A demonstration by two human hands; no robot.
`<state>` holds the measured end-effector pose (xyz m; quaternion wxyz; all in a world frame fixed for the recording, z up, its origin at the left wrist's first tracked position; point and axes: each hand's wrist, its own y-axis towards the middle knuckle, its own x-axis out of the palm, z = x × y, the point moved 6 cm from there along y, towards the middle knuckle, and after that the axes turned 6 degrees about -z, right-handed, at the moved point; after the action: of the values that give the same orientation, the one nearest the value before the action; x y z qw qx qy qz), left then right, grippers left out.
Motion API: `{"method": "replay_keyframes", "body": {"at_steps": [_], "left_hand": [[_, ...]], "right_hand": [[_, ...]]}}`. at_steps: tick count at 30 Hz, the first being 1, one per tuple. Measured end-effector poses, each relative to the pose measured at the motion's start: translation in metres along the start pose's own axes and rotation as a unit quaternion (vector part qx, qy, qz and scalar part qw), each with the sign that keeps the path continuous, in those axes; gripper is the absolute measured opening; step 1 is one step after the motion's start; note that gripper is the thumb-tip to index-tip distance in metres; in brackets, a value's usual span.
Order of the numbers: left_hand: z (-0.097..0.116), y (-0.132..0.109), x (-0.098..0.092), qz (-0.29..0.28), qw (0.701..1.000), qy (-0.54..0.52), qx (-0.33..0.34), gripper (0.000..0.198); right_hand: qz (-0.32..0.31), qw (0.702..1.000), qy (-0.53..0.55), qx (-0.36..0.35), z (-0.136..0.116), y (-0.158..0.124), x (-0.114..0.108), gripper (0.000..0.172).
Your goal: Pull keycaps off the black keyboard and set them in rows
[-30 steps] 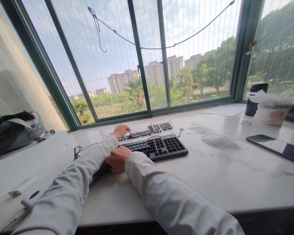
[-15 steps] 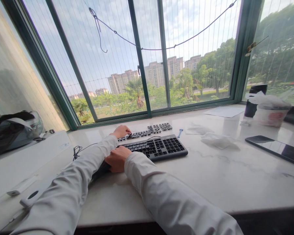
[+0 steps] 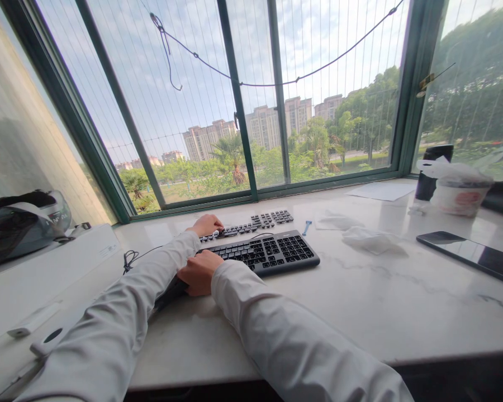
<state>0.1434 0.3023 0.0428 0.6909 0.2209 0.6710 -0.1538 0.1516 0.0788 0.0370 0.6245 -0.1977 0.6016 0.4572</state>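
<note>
A black keyboard [image 3: 276, 251] lies on the white marble sill [image 3: 360, 301]. Behind it runs a row of loose black keycaps [image 3: 260, 221]. My right hand [image 3: 198, 272] rests curled on the keyboard's left end, fingers wrapped over its edge. Farther back, my left hand [image 3: 205, 224] sits at the left end of the keycap row with its fingers bent down and pinched together; what they hold is hidden. Both arms wear pale long sleeves and cross near the wrists.
A small blue tool [image 3: 307, 226] and crumpled tissues [image 3: 371, 240] lie right of the keyboard, with a phone [image 3: 469, 254], a paper-covered cup [image 3: 459, 192] and a dark bottle [image 3: 430, 173] farther right. A white box [image 3: 46, 268], a helmet [image 3: 20, 223] and a cable [image 3: 129, 259] sit to the left.
Both hands stay where they were. Only the view drifts slightly.
</note>
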Motion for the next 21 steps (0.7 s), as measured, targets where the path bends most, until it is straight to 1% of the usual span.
{"method": "replay_keyframes", "body": {"at_steps": [3,5,8,10,13,16,19,21], "left_hand": [[0.000,-0.003,-0.007,0.003,1.000,0.002,0.000,0.021],[0.000,-0.008,-0.016,0.009,1.000,0.002,-0.002,0.021],[-0.002,-0.022,-0.032,0.029,0.999,-0.013,-0.011,0.023],[-0.004,-0.036,-0.045,0.048,0.998,-0.025,-0.012,0.024],[-0.007,-0.065,-0.060,0.077,0.997,-0.030,-0.009,0.025],[-0.011,-0.103,-0.067,0.102,0.994,-0.044,-0.009,0.028],[-0.018,-0.142,-0.061,0.125,0.990,-0.069,-0.018,0.031],[-0.022,-0.162,-0.051,0.138,0.986,-0.095,-0.022,0.032]], "right_hand": [[0.002,1.000,0.002,-0.003,0.000,0.000,-0.001,0.026],[0.002,1.000,0.006,-0.004,-0.001,-0.001,-0.002,0.027],[-0.002,1.000,0.011,0.000,-0.002,-0.004,-0.005,0.026],[-0.008,1.000,0.009,0.004,-0.003,-0.005,-0.007,0.027],[-0.015,1.000,0.007,0.004,-0.003,-0.007,-0.008,0.026],[-0.024,1.000,0.002,0.004,-0.004,-0.008,-0.008,0.025],[-0.039,0.999,-0.011,-0.004,-0.003,-0.009,-0.010,0.022],[-0.029,0.999,-0.013,0.000,0.001,-0.010,-0.013,0.021]]}}
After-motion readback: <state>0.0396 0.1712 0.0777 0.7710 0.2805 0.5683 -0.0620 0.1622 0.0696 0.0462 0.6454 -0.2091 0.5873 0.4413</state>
